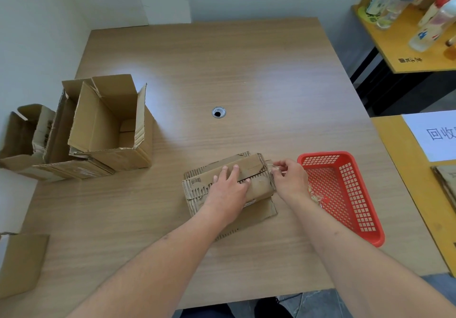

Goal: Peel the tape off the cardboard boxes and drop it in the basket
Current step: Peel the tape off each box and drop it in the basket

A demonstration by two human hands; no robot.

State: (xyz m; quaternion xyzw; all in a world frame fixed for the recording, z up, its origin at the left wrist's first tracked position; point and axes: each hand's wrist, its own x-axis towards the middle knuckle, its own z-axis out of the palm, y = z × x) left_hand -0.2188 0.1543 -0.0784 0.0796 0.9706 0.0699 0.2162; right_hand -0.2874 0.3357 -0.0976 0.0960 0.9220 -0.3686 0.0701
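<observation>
Head camera, over a wood-grain table (246, 75):

**Desk:** What are the hands doing?

**Photographer:** The left hand (228, 189) lies flat, fingers straight, pressing down on a flattened brown corrugated cardboard box (256, 163) near the table's front edge. The right hand (290, 179) is curled at the box's right end, pinching a strip of clear crinkled tape (275, 169) that lifts off the cardboard there. A red plastic lattice basket (345, 189) sits just beside that hand, with a wad of clear tape (317, 198) already lying in it.

**Desk:** Where could this go wrong?

**Photographer:** My read: the tape is thin and already wrinkled, so a sharp tug could snap it and leave a stub on the box. It may also tear the paper face away, as the ragged fluting along the box's left edge suggests. If the flat hand eases up, the box would likely slide toward the basket. And sticky tape could cling to the fingertips instead of dropping.

**Desk:** Anything else waiting?

**Photographer:** Several open brown cardboard boxes (108, 125) stand at the table's left; whether they carry tape, I cannot tell.
</observation>
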